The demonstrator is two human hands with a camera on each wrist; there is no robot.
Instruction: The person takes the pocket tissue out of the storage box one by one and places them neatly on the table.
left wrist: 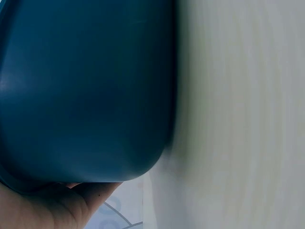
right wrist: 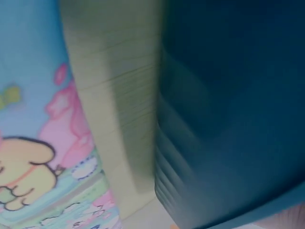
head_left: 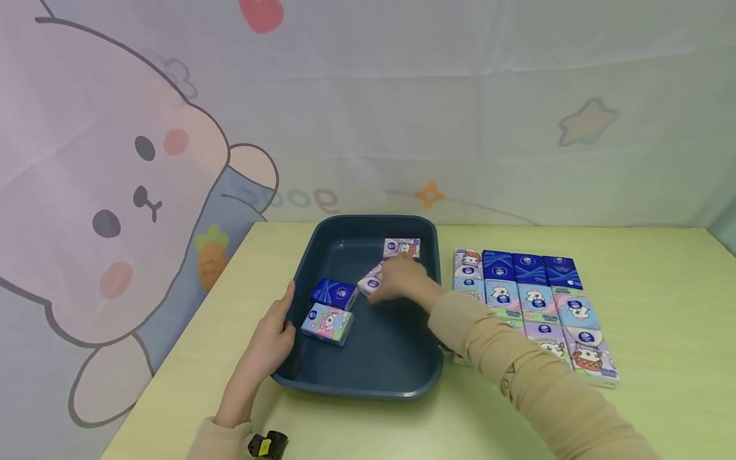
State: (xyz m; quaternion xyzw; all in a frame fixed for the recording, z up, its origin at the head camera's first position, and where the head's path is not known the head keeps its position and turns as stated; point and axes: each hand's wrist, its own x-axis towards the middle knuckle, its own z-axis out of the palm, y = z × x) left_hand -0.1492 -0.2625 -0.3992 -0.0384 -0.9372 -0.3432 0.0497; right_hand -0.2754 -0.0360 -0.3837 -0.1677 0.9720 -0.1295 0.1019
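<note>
A dark blue plastic bin (head_left: pixel 356 377) stands on the table, and my left hand (head_left: pixel 269 342) grips its left rim. In the left wrist view the thumb side of that hand (left wrist: pixel 62 210) lies against the bin's outer wall (left wrist: pixel 90 95). Inside the bin, my right hand (head_left: pixel 405 281) holds a purple tissue packet (head_left: pixel 370 281), its fingers covering one end. Another purple packet (head_left: pixel 401 246) lies just beyond that hand. At the bin's left side are a dark blue packet (head_left: pixel 333 294) and a pink-and-blue packet (head_left: pixel 328 324). The right fingertips are hidden.
Right of the bin, several tissue packets (head_left: pixel 535 300) lie in tight rows, partly under the right forearm. A printed cloth (head_left: pixel 368 128) hangs behind the table (head_left: pixel 661 306). The bin's right wall (right wrist: pixel 228 119) stands close to the rows.
</note>
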